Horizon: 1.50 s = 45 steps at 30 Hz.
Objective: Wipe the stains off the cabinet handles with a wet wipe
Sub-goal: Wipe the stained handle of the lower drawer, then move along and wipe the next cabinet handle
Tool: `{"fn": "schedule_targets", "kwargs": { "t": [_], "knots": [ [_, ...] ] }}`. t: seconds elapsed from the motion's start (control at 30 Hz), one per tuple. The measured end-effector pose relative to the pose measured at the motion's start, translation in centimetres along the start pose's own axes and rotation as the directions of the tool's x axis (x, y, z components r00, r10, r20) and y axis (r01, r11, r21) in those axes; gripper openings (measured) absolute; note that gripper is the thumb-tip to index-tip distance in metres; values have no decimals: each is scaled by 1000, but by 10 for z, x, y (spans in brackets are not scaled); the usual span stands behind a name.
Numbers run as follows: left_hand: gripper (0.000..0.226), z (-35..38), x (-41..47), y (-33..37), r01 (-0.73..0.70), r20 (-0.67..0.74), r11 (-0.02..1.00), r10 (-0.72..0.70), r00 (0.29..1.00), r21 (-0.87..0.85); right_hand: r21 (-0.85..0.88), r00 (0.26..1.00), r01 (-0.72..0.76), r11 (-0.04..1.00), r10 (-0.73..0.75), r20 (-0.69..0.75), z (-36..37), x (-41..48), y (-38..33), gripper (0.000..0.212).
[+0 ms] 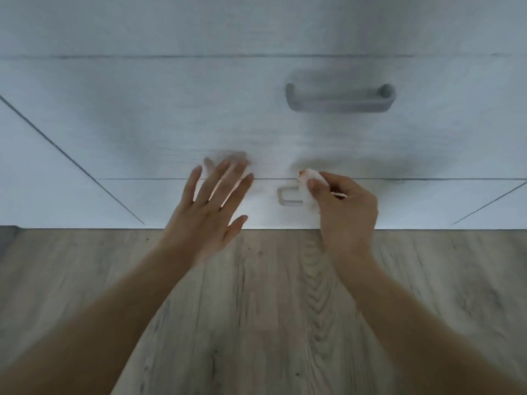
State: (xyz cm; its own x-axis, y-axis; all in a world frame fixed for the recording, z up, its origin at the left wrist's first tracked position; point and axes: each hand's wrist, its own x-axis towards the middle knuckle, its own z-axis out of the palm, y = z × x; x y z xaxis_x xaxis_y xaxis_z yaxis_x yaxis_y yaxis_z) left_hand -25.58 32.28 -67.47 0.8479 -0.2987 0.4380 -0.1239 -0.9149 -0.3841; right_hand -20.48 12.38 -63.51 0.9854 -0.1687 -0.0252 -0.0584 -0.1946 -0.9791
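A white cabinet with drawers fills the upper half of the view. Its upper drawer carries a grey bar handle. On the lowest drawer a pale handle shows only at its left end; my right hand covers the rest. That hand is shut on a crumpled white wet wipe with an orange-brown smear at its top edge, pressed against the handle. My left hand is open, fingers spread, flat near the drawer front left of the handle.
Grey-brown wood-grain floor runs from the cabinet's base toward me. Diagonal seams mark the cabinet sides at left and right. A dark strip shows at the far left by the floor.
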Motion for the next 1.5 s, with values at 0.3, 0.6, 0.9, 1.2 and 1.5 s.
{"fn": "schedule_targets", "kwargs": {
  "t": [0.3,0.6,0.9,1.2,1.5],
  "knots": [
    [56,-176,54,-33,112,368,973,-30,929,-202,-229,977,-160,960,187,102,-66,-29,-148,8],
    [59,-367,155,-141,138,495,951,18,869,-277,-447,941,-94,889,227,253,-99,-30,-397,7],
    [59,-510,208,-255,130,374,963,-34,927,-235,-490,904,152,858,79,419,-86,-43,-593,9],
    [58,-585,162,-323,172,275,984,-152,949,-51,-302,870,266,915,-93,485,-42,-105,-678,11],
    [58,-619,91,-405,234,216,972,-230,949,6,-255,808,352,900,-155,568,28,-181,-714,21]
  ]
}}
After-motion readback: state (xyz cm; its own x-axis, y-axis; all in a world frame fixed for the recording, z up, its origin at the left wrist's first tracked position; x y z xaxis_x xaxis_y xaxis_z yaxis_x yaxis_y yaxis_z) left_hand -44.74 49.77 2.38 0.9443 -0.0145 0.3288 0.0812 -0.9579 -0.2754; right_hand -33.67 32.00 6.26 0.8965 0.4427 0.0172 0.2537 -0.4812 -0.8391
